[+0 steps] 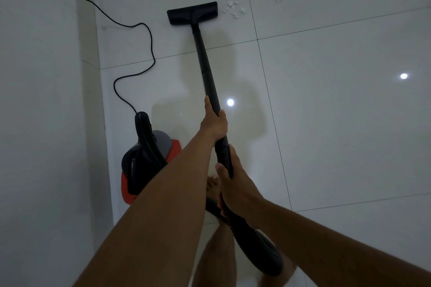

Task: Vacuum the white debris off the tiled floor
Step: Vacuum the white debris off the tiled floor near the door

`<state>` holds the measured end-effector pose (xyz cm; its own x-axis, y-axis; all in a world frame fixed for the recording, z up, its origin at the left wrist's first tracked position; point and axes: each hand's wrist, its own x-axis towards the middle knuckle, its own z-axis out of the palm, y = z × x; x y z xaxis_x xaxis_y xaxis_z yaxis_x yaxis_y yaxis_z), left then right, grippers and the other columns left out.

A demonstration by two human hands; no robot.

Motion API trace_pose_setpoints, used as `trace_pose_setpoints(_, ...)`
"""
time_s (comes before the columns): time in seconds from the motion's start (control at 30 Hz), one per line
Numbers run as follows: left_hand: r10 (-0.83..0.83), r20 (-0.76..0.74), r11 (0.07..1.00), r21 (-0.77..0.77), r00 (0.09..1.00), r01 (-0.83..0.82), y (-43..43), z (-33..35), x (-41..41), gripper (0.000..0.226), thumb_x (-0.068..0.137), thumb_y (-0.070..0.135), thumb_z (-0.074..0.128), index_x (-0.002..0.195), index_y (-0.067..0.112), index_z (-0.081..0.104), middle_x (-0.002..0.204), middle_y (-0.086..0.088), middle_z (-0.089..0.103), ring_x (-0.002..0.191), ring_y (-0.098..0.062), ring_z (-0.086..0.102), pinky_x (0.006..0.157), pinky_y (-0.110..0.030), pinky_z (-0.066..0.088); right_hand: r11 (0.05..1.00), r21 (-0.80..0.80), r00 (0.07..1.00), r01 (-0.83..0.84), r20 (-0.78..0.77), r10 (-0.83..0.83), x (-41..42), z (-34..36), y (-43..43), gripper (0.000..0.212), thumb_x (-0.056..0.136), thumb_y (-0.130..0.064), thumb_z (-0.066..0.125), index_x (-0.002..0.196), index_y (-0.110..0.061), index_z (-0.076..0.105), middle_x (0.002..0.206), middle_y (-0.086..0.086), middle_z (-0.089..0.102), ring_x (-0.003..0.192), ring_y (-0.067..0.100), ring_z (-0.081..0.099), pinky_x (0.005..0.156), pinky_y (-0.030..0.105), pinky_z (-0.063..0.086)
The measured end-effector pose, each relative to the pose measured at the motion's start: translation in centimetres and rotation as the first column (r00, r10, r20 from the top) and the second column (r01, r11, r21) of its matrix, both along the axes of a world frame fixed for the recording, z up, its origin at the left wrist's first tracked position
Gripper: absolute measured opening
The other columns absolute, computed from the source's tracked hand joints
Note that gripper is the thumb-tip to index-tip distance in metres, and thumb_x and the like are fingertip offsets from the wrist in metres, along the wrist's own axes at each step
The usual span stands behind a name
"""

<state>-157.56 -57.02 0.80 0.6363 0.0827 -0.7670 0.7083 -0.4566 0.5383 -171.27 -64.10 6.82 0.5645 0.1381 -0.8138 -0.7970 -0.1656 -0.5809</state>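
Grip: left hand and right hand both curl round the tube, with the left farther along. The debris lies far, just right of the nozzle. I'd swing right, keep it flat and push slowly.

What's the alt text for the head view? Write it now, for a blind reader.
Left hand and right hand hold a black vacuum wand, its floor nozzle on white floor tiles beside scattered white debris. A red and black canister vacuum stands by the wall, power cord snaking away.

No text, label or number can be read anywhere.
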Motion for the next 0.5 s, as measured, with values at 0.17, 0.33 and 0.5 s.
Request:
trace_pose_setpoints(0.17,-0.016,-0.001,1.000,0.006,1.000,0.016,1.0,0.2,1.9,0.066,0.109,0.031,0.031,0.158,0.036,-0.014,0.151,-0.011,0.043,0.096,-0.021,0.051,0.091,-0.036,0.045,1.000,0.008,1.000,0.012,0.013,-0.012,1.8,0.2,1.1,0.058,0.108,-0.043,0.037,0.153,-0.058,0.005,0.079,0.011,0.060,0.044,0.013,0.058,0.047,0.027,0.052)
trace_pose_setpoints(0.33,-0.028,-0.005,1.000,0.007,1.000,0.028,2.0,0.7,4.1,0.067,0.109,0.033,0.031,0.157,0.036,-0.015,0.154,-0.011,0.040,0.101,-0.021,0.051,0.098,-0.040,0.046,1.000,0.005,1.000,0.014,0.019,-0.014,3.9,1.0,2.2,0.058,0.108,-0.043,0.037,0.154,-0.056,0.005,0.072,0.008,0.057,0.041,0.011,0.055,0.046,0.026,0.051)
trace_pose_setpoints(0.5,-0.033,-0.019,0.999,-0.005,0.999,0.033,2.9,1.7,6.9,0.067,0.109,0.032,0.032,0.157,0.036,-0.015,0.155,-0.011,0.039,0.104,-0.023,0.053,0.094,-0.036,0.045,1.000,-0.006,0.999,0.024,0.020,-0.024,6.8,2.2,3.2,0.056,0.109,-0.042,0.036,0.156,-0.052,0.008,0.066,0.005,0.054,0.038,0.009,0.051,0.043,0.023,0.047)
